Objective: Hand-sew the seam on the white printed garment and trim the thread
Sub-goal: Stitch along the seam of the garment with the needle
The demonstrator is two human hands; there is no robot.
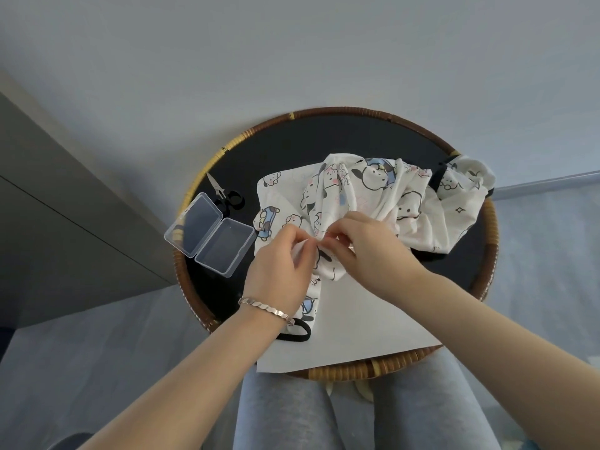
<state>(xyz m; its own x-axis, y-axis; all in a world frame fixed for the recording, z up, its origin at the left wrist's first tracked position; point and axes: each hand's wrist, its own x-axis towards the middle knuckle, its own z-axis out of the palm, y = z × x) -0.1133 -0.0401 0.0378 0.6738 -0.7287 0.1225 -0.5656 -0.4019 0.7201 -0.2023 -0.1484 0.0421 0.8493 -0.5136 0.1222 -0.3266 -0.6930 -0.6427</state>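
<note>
- the white printed garment point(373, 203) lies bunched on a round table point(324, 111) with a dark top and a woven rim. part of it rests on a white sheet point(367, 316) whose near edge overhangs the rim.
- the left hand point(279, 267) has its fingers curled in, pinching a fold of the garment at its near edge. the fingertips are tucked behind the cloth and cannot be seen.
- the right hand point(367, 248) is closed in a pinch just beside the left. it holds the needle point(323, 233), which shows only as a thin bright sliver between the two hands.
- the thread is too fine to make out, and the seam is hidden under the fingers.
- a black band point(293, 336) on the garment peeks out below the left wrist, partly covered by it. the wrist wears a bracelet point(263, 306).
- the scissors point(224, 193) lie on the left side of the table, well apart from the hands, with their handles partly hidden behind a clear plastic box point(209, 235).
- the box lies open with its lid flat, and one corner reaches over the rim.
- the garment's far right part drapes over the rim and hides it there.
</note>
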